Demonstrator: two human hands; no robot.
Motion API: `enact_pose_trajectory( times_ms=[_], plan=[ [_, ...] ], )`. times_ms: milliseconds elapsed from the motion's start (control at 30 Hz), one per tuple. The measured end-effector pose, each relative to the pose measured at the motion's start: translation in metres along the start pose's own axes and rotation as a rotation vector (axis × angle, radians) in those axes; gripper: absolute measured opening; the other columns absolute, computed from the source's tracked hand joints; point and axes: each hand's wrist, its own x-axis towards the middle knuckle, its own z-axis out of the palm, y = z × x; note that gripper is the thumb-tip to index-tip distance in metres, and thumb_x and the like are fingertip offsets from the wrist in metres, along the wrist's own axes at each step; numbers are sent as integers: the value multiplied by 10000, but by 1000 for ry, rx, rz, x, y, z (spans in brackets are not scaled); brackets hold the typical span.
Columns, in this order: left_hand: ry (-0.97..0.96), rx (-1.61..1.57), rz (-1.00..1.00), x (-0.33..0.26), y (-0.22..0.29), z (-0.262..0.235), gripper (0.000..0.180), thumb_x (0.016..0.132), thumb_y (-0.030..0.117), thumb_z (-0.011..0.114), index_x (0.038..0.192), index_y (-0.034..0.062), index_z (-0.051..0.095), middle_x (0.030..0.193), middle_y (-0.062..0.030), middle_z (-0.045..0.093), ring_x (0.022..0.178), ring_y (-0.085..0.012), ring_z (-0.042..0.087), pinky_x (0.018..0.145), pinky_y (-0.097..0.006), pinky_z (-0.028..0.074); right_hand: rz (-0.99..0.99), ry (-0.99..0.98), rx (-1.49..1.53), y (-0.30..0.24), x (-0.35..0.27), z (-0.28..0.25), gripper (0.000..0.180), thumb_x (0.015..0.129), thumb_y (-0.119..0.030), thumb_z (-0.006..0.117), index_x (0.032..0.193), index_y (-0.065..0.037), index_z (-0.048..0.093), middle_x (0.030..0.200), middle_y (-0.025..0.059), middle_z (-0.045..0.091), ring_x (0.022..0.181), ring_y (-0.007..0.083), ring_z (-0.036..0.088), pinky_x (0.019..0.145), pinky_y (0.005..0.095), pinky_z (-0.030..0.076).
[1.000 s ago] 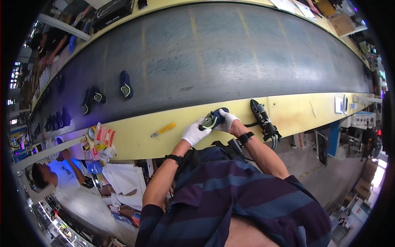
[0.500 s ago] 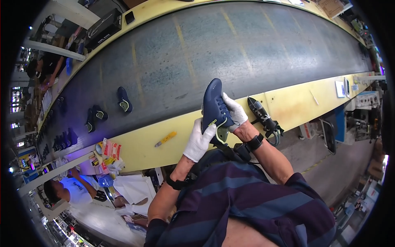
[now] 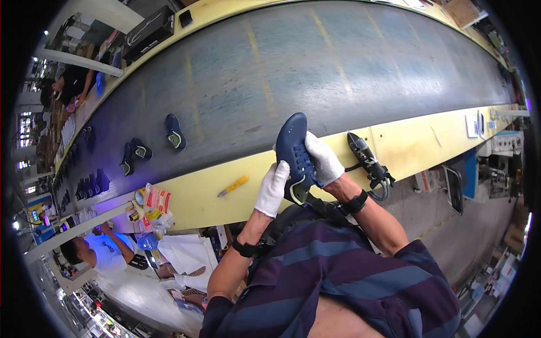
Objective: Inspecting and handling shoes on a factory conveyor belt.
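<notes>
Between my two gloved hands is a dark navy sneaker (image 3: 293, 147) with laces and a lime-green trimmed collar, its toe pointing away from me. My left hand (image 3: 273, 188), in a white glove, grips its left side with the thumb over the upper. On the other side my right hand (image 3: 325, 160), also gloved, is closed round the lace side; some of its fingers are hidden behind the shoe. A yellow utility knife (image 3: 233, 186) lies on the yellow bench edge (image 3: 203, 197) left of my left hand. To the right of my right hand rests a black tool with hoses (image 3: 366, 158).
Beyond the bench edge runs a wide dark conveyor belt (image 3: 236, 96) carrying several navy shoes (image 3: 175, 132) at the left. A person (image 3: 107, 250) in a white shirt works at lower left, another (image 3: 76, 87) at far left. A black shoebox (image 3: 149, 34) stands on the far edge.
The sneaker has turned slightly in my hands, and my left thumb sits higher on its side, the collar facing more toward me. The surroundings have shifted slightly in the view.
</notes>
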Motion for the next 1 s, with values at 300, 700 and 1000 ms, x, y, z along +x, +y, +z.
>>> enact_pose_trajectory(
  times_ms=[300,700,1000],
  plan=[
    [12,-698,-571,19,-49,-30,695,1024,755,445,1142,111,677,870,-91,702,676,-236,681,518,-401,538,101,230,-729,44,22,-39,697,1072,-330,613,1600,64,386,1523,230,563,1346,261,596,1084,372,512],
    [152,-1071,-573,143,-120,-193,815,829,951,513,972,169,692,791,-124,668,614,-272,643,511,-390,514,485,386,-1021,60,-39,-152,476,999,-203,653,1368,97,623,1140,185,752,915,231,769,767,323,595],
    [302,-856,-496,98,-207,-188,862,994,715,574,1508,40,427,1152,-191,672,822,-345,713,671,-528,604,432,407,-1162,67,-42,-185,436,981,-229,638,1291,75,677,1076,192,768,888,226,776,747,336,592]
  ],
)
